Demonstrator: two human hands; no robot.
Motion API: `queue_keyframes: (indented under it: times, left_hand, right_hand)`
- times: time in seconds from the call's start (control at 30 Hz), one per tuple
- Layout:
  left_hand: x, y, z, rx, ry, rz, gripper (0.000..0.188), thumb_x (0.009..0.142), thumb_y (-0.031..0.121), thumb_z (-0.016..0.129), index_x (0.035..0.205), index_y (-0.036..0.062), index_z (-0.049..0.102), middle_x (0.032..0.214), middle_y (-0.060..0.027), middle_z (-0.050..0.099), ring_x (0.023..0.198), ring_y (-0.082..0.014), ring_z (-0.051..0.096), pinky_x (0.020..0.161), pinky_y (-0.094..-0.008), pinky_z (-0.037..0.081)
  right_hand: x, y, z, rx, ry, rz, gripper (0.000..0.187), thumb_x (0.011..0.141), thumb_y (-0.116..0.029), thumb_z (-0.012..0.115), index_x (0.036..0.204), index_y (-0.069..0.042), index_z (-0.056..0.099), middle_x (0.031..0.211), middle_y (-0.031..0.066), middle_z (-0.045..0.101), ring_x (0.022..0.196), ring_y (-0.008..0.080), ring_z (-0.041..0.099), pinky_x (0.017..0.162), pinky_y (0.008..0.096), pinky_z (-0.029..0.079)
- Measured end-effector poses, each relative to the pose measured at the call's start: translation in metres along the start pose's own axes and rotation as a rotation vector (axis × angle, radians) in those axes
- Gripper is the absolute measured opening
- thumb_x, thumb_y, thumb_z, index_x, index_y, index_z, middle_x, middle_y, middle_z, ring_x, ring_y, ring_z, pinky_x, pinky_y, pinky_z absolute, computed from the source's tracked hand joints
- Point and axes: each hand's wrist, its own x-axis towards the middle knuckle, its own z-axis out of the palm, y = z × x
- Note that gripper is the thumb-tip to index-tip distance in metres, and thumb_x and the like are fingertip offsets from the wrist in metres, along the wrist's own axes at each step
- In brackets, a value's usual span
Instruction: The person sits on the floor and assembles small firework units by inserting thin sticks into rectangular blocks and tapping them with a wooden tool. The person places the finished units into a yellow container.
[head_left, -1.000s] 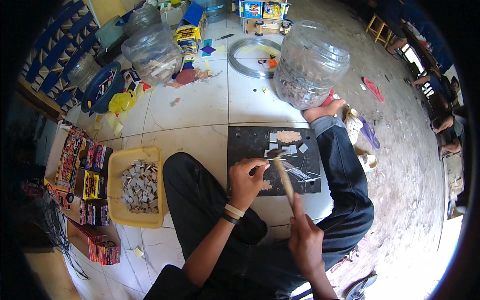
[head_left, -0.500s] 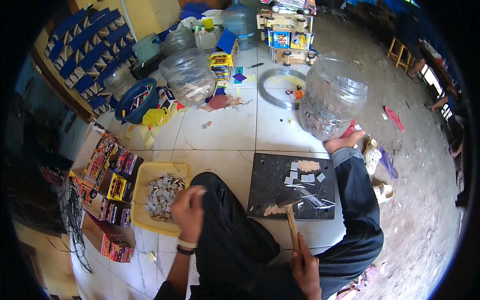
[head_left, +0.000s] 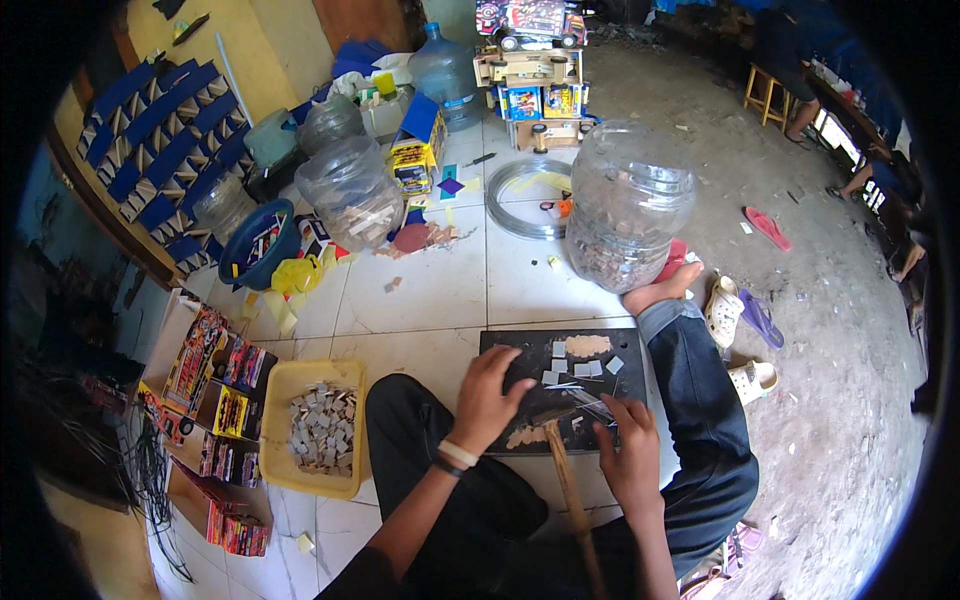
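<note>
A black board (head_left: 500, 360) lies on the tiled floor between my legs. Several small grey square pieces (head_left: 590, 369) and thin light strips (head_left: 594, 404) are scattered on it. My left hand (head_left: 486, 402) hovers at the board's left side, fingers apart and with nothing seen in it. At the lower right of the board is my right hand (head_left: 632, 455), thumb and fingers spread and curved close to the strips. A wooden-handled hammer (head_left: 567, 480) rests between my forearms with its head on the board, and neither hand holds it.
Left of my knee stands a yellow tray (head_left: 263, 440) of small grey pieces. Printed cardboard toy parts (head_left: 205, 375) lie beyond it. Clear plastic containers (head_left: 630, 215), a wire coil (head_left: 495, 205), a blue basin (head_left: 285, 250) and stacked toy trucks (head_left: 530, 75) stand farther off. Sandals (head_left: 765, 230) lie rightward.
My left hand has moved right, from beside the yellow tray to the black board. My right hand has let go of the hammer and moved up to the board. The view has shifted slightly.
</note>
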Motion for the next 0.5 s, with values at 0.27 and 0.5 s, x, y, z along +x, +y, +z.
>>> queue_keyframes:
  times: [0.27, 0.5]
  left_hand:
    - [0.012, 0.01, 0.037, -0.023, -0.09, 0.038, 0.021, 0.09, 0.008, 0.086, 0.108, 0.0038, 0.076, 0.105, -0.0134, 0.073, 0.099, -0.0333, 0.07, 0.091, -0.0443, 0.056]
    - [0.007, 0.013, 0.029, -0.237, -0.131, -0.12, 0.019, 0.09, -0.004, 0.081, 0.107, 0.0014, 0.074, 0.099, -0.0122, 0.075, 0.09, -0.0314, 0.074, 0.081, -0.0415, 0.058]
  right_hand:
    - [0.021, 0.017, 0.039, -0.067, -0.035, 0.048, 0.017, 0.089, -0.005, 0.082, 0.106, -0.005, 0.08, 0.105, 0.0127, 0.073, 0.099, 0.0369, 0.067, 0.091, 0.05, 0.053]
    - [0.021, 0.019, 0.039, 0.057, 0.099, 0.002, 0.007, 0.091, -0.005, 0.082, 0.098, -0.005, 0.081, 0.1, 0.0131, 0.077, 0.095, 0.0363, 0.071, 0.087, 0.0488, 0.054]
